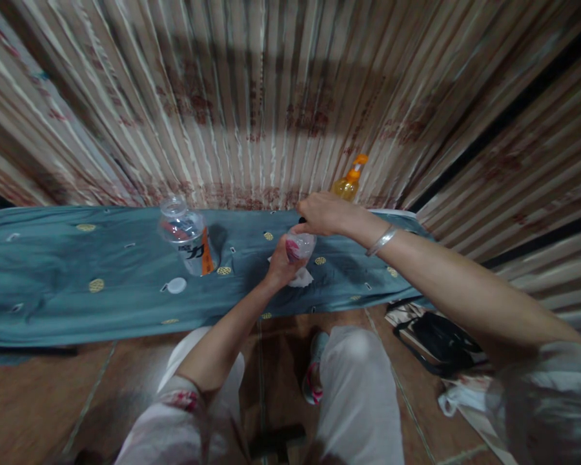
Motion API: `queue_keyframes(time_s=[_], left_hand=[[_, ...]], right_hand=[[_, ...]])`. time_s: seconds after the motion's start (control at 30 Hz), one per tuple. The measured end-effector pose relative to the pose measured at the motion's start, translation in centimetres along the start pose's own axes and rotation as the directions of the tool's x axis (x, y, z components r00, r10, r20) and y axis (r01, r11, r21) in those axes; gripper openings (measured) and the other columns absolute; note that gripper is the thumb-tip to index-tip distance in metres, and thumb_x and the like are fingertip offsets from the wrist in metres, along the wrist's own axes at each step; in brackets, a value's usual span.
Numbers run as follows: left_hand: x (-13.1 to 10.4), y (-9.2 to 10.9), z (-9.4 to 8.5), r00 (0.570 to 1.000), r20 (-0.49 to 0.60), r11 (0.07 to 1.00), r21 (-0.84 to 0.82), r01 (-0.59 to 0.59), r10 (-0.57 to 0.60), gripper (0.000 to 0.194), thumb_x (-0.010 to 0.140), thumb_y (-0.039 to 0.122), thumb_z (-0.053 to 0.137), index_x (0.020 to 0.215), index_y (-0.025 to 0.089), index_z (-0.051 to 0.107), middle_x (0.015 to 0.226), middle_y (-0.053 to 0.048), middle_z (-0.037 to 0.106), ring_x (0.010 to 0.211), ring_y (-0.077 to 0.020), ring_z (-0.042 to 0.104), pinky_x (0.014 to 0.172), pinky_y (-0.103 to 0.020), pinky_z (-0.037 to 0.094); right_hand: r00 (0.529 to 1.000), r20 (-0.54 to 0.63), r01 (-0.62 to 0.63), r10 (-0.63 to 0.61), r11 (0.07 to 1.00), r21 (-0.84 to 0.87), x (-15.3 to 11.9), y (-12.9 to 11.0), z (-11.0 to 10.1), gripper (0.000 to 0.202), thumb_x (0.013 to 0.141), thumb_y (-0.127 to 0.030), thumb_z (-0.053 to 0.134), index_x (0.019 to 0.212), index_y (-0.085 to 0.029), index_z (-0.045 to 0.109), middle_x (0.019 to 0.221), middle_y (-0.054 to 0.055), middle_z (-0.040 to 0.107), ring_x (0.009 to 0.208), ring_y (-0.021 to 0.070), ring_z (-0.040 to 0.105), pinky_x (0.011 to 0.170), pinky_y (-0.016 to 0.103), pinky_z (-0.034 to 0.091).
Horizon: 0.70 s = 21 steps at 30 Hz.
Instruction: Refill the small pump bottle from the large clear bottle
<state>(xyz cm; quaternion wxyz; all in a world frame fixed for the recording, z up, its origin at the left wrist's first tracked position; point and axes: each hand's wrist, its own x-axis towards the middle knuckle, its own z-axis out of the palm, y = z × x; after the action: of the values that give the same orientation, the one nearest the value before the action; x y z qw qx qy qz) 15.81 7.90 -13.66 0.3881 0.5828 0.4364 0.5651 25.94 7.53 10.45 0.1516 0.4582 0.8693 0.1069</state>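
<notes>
My left hand (pixel 281 266) is wrapped round a small clear plastic bottle (pixel 306 245) with a pink patch on its side. At the bottle's top my right hand (pixel 322 213), a silver bangle on its wrist, is closed with the fingers pinched over a small dark part (pixel 301 221); whether that is a cap or a nozzle I cannot tell. White tissue (pixel 301 279) lies on the cloth just below the bottle. Behind my right hand stands a spray bottle (pixel 346 187) of yellow liquid with an orange head.
A large clear plastic bottle (pixel 192 248), uncapped, with an orange and black label, stands to the left. Near it lies a white cap (pixel 177 285). A green patterned cloth (pixel 126 258) covers the bench before a curtain (pixel 252 97). A black bag (pixel 438 339) lies at lower right.
</notes>
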Motion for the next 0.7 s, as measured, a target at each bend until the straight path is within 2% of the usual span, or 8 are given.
queue_keyframes(time_s=[0.1, 0.17, 0.23, 0.37, 0.47, 0.57, 0.7], left_hand=[[-0.05, -0.04, -0.01, 1.000, -0.006, 1.000, -0.002, -0.001, 0.001, 0.074, 0.062, 0.035, 0.088, 0.127, 0.023, 0.054, 0.116, -0.008, 0.068, 0.104, -0.0268, 0.066, 0.096, -0.042, 0.050], [-0.07, 0.02, -0.02, 1.000, -0.009, 1.000, -0.002, 0.006, -0.006, 0.074, 0.062, 0.033, 0.088, 0.127, 0.023, 0.054, 0.115, -0.008, 0.069, 0.103, -0.0266, 0.066, 0.096, -0.041, 0.050], [-0.09, 0.19, -0.03, 1.000, 0.000, 1.000, -0.011, 0.015, -0.015, 0.074, 0.062, 0.033, 0.087, 0.127, 0.022, 0.053, 0.114, -0.008, 0.069, 0.101, -0.0265, 0.066, 0.094, -0.041, 0.050], [-0.08, 0.54, -0.11, 1.000, 0.020, 1.000, -0.027, 0.007, -0.006, 0.073, 0.062, 0.033, 0.086, 0.125, 0.020, 0.053, 0.112, -0.009, 0.069, 0.100, -0.0265, 0.066, 0.093, -0.040, 0.050], [-0.06, 0.64, -0.16, 1.000, 0.010, 1.000, -0.027, -0.005, 0.005, 0.071, 0.061, 0.033, 0.086, 0.124, 0.021, 0.054, 0.112, -0.008, 0.069, 0.099, -0.0261, 0.065, 0.093, -0.041, 0.050], [-0.08, 0.72, -0.14, 1.000, 0.000, 1.000, -0.023, 0.001, -0.001, 0.070, 0.061, 0.031, 0.086, 0.123, 0.020, 0.055, 0.112, -0.008, 0.069, 0.099, -0.0261, 0.065, 0.093, -0.042, 0.050], [-0.15, 0.94, -0.09, 1.000, -0.007, 0.999, -0.033, 0.005, -0.005, 0.071, 0.060, 0.031, 0.087, 0.123, 0.019, 0.055, 0.111, -0.009, 0.068, 0.097, -0.0255, 0.065, 0.092, -0.041, 0.050]], right_hand=[[0.998, 0.022, 0.060, -0.061, 0.997, 0.046, 0.01, 0.39, -0.19, 0.042, 0.091, -0.027, 0.069, 0.130, -0.011, 0.065, 0.120, 0.018, 0.074, 0.114, 0.0292, 0.069, 0.087, 0.032, 0.052], [0.996, 0.037, 0.084, -0.086, 0.995, 0.053, 0.19, 0.56, -0.06, 0.036, 0.092, -0.022, 0.067, 0.126, -0.013, 0.068, 0.120, 0.016, 0.074, 0.113, 0.0274, 0.069, 0.087, 0.031, 0.051], [0.998, 0.017, 0.067, -0.067, 0.997, 0.030, 0.37, 0.54, 0.17, 0.031, 0.095, -0.025, 0.063, 0.121, -0.010, 0.071, 0.117, 0.018, 0.075, 0.113, 0.0288, 0.070, 0.088, 0.032, 0.051], [1.000, -0.017, 0.004, -0.004, 1.000, 0.011, 0.32, 0.30, 0.33, 0.040, 0.098, -0.037, 0.062, 0.121, -0.007, 0.070, 0.112, 0.023, 0.075, 0.111, 0.0330, 0.070, 0.087, 0.035, 0.053], [0.999, 0.024, 0.038, -0.039, 0.999, 0.035, 0.08, 0.34, 0.11, 0.037, 0.091, -0.027, 0.070, 0.125, -0.010, 0.069, 0.117, 0.019, 0.075, 0.113, 0.0308, 0.070, 0.087, 0.033, 0.053], [0.996, 0.047, 0.075, -0.077, 0.996, 0.039, 0.12, 0.42, 0.06, 0.032, 0.091, -0.019, 0.067, 0.123, -0.013, 0.071, 0.120, 0.016, 0.075, 0.115, 0.0279, 0.070, 0.089, 0.031, 0.052], [0.999, 0.037, 0.038, -0.038, 0.999, 0.010, 0.42, 0.29, 0.34, 0.032, 0.096, -0.028, 0.064, 0.121, -0.009, 0.072, 0.115, 0.020, 0.076, 0.112, 0.0301, 0.071, 0.088, 0.033, 0.053]])
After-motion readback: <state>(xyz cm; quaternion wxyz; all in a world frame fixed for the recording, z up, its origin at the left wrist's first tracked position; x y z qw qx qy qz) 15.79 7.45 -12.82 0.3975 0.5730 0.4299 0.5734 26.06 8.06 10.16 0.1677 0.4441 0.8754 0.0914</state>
